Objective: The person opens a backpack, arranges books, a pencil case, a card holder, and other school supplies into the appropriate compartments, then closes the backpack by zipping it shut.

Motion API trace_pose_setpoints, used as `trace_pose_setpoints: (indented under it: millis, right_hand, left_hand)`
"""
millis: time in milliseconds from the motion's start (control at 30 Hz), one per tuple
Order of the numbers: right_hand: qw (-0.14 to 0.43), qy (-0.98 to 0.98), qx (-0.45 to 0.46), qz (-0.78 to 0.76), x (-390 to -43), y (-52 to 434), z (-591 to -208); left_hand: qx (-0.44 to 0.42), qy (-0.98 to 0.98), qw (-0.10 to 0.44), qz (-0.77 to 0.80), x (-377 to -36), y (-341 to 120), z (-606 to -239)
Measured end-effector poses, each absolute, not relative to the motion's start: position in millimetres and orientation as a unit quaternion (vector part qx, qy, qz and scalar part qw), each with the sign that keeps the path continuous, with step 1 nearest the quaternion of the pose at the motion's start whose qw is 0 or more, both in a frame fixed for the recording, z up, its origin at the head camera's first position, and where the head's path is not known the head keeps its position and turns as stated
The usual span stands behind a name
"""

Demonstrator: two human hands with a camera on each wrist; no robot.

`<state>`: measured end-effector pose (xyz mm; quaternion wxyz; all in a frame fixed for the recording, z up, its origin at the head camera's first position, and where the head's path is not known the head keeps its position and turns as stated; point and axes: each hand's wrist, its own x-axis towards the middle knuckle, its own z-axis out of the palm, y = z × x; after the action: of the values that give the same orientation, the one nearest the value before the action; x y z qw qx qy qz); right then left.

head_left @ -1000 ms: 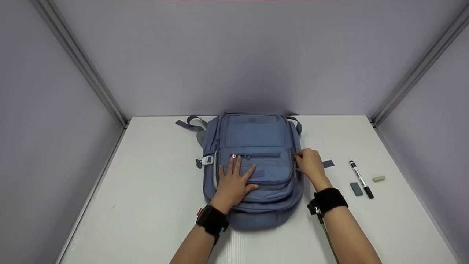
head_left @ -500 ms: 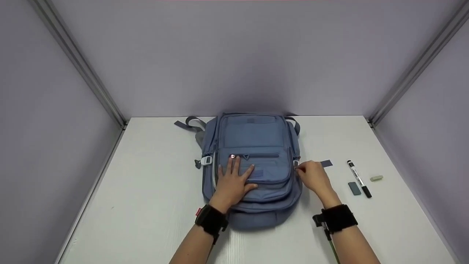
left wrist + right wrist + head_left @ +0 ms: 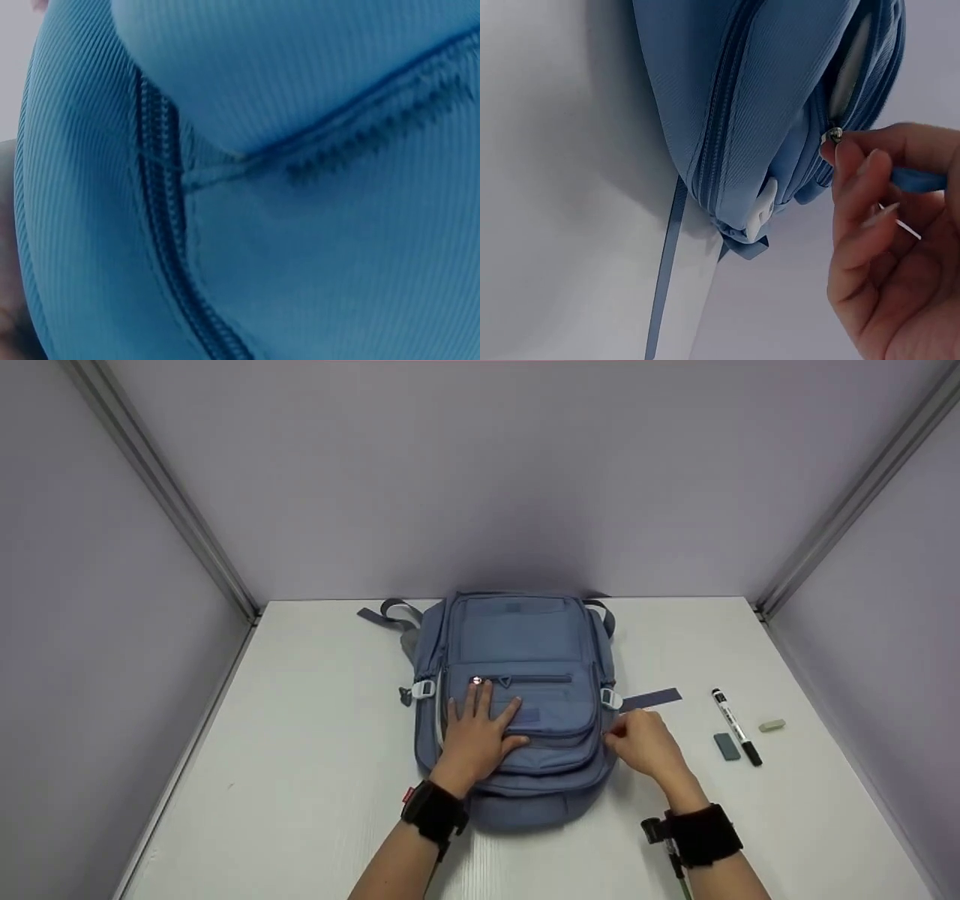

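Note:
A blue backpack (image 3: 525,634) lies front side up on the white table. My left hand (image 3: 474,739) rests flat on its front pocket with fingers spread, just below a short horizontal zipper (image 3: 536,679). Down the backpack's right edge, my right hand (image 3: 646,741) pinches a zipper pull. The right wrist view shows the metal zipper slider (image 3: 832,136) at the fingertips of the right hand (image 3: 889,247), with a blue pull tab (image 3: 919,180) between thumb and fingers. Beyond the slider the zipper gapes, showing a pale lining (image 3: 851,75). Only blue fabric (image 3: 315,247) and a zipper (image 3: 161,165) fill most of the left wrist view.
White buckles (image 3: 611,698) sit on both sides of the backpack, and a grey-blue strap (image 3: 652,700) extends right. Further right lie a marker (image 3: 736,726), a small dark teal block (image 3: 726,746) and a small pale green piece (image 3: 772,725). Grey panels (image 3: 480,472) enclose the table.
My right hand has slid down the backpack's right edge toward me with the zipper pull, uncovering the right buckle and more of the strap. My left hand stays in place.

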<state>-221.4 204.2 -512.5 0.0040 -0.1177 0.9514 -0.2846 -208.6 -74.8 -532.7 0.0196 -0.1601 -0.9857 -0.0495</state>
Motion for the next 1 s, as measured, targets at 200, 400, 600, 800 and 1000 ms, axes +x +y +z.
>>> trace_pose_setpoints:
  millis: [200, 400, 600, 800, 1000]
  right_hand:
    - [0.012, 0.946, -0.105, -0.305, -219, 205, -511]
    - [-0.011, 0.952, -0.083, -0.294, -222, 204, -512]
    - [-0.018, 0.955, -0.092, -0.283, -216, 200, -511]
    - [-0.02, 0.951, -0.106, -0.29, -208, 197, -509]
    - [0.005, 0.945, -0.119, -0.305, -200, 194, -504]
  left_hand:
    - [-0.149, -0.987, 0.007, -0.063, -211, -71, -529]
    - [-0.139, -0.987, -0.011, -0.077, -216, -67, -526]
    - [-0.136, -0.988, -0.014, -0.078, -216, -64, -526]
    - [-0.136, -0.987, -0.013, -0.084, -214, -65, -525]
    - [-0.137, -0.986, -0.016, -0.091, -214, -65, -524]
